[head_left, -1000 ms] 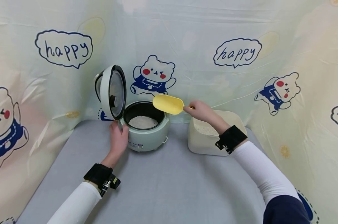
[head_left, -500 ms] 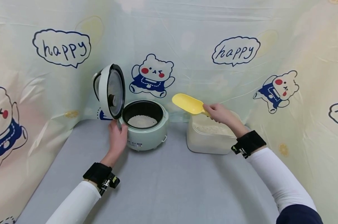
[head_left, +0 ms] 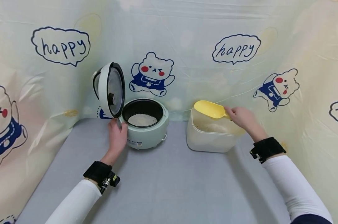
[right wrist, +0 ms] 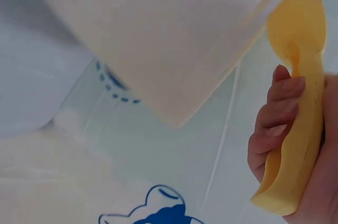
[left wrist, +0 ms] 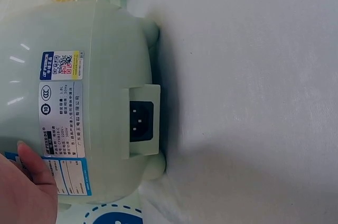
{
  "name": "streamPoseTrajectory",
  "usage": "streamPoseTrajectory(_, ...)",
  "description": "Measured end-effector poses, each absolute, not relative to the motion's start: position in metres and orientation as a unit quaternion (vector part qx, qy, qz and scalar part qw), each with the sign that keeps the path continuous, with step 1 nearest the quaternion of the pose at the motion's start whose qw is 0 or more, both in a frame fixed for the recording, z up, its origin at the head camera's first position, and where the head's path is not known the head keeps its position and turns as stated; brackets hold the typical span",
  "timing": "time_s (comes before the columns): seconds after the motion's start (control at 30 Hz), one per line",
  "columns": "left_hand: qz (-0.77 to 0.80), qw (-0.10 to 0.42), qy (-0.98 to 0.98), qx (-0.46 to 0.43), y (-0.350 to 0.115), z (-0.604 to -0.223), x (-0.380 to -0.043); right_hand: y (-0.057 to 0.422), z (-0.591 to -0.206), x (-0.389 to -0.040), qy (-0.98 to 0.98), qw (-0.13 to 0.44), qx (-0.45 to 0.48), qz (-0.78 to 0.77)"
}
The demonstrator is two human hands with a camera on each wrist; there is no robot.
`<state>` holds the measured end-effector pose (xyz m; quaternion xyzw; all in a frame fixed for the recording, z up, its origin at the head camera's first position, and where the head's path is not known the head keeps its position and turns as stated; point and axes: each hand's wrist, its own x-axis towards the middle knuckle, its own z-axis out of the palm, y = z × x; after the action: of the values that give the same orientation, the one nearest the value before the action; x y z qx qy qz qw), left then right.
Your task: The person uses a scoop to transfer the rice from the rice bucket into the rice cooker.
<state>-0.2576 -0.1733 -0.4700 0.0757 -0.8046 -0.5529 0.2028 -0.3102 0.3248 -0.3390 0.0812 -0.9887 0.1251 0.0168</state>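
My left hand (head_left: 117, 137) holds the pale green rice cooker (head_left: 146, 135) at its left side, below the hinge of the raised lid (head_left: 112, 90). In the left wrist view the thumb (left wrist: 36, 167) lies against the cooker's labelled side (left wrist: 105, 102); the other fingers are mostly hidden. White rice (head_left: 142, 120) lies in the dark inner pot. My right hand (head_left: 244, 119) grips the handle of a yellow scoop (head_left: 209, 109), its fingers (right wrist: 280, 108) wrapped round it. The scoop's bowl looks bare and hangs over the cream bin (head_left: 208, 142), which holds rice (head_left: 213, 127).
Grey cloth covers the table (head_left: 169, 183). Behind it hangs a printed curtain (head_left: 191, 43) with bears and lettering. The lid stands upright at the cooker's left. A power socket (left wrist: 141, 121) shows on the cooker's side. A gap separates cooker and bin.
My right hand has carried the scoop rightward and down, from beside the cooker's rim to over the bin. My left hand stays at the cooker.
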Motion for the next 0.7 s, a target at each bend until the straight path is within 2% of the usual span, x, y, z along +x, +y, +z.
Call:
streamPoseTrajectory(0.2,-0.547,0.203,-0.809,0.072,-0.173,-0.471,-0.258,0.342,-0.344,-0.307,-0.995,0.008,0.083,0.051)
streamPoseTrajectory(0.53,-0.545,0.213,-0.808,0.066,-0.173,-0.469,-0.257,0.354,-0.344,-0.305,-0.978,0.029,0.153,-0.142)
streamPoseTrajectory(0.7,-0.543,0.209,-0.81,0.07,-0.172,-0.469,-0.257,0.357,-0.336,-0.303,-0.972,0.029,0.169,-0.159)
